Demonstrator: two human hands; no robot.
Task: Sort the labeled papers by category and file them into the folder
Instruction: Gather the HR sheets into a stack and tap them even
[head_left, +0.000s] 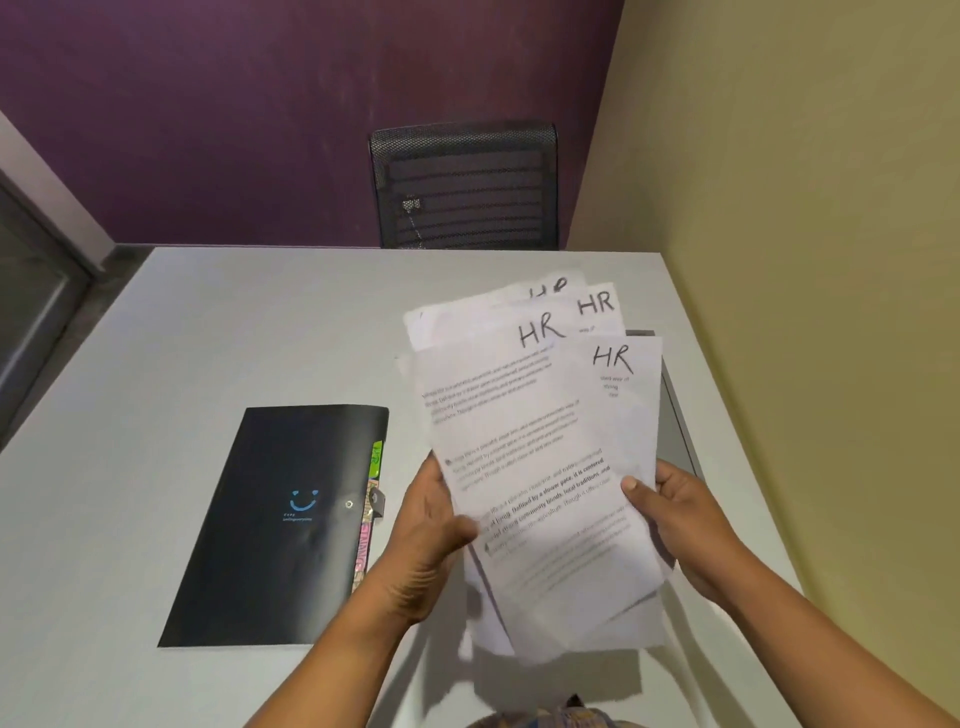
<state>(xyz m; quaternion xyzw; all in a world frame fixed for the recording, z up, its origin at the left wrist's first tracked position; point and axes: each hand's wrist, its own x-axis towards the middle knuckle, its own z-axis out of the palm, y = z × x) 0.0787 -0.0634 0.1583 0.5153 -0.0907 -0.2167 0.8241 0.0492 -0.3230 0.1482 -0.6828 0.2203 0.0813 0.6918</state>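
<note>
I hold a fanned stack of several white printed papers (524, 415), each marked "HR" by hand at its top right corner, lifted above the table. My left hand (434, 525) grips the stack's left edge and my right hand (675, 514) grips its right edge, thumb on top. A black folder (275, 525) with a blue smiley logo lies closed on the table to the left of my hands. Its snap flap and green and pink label tabs (370, 499) stick out along its right edge.
The light grey table (208, 322) meets a yellow wall on the right. A black mesh chair (465, 184) stands behind the far edge against a purple wall. A dark flat object (678, 415) lies on the table, mostly hidden under the papers.
</note>
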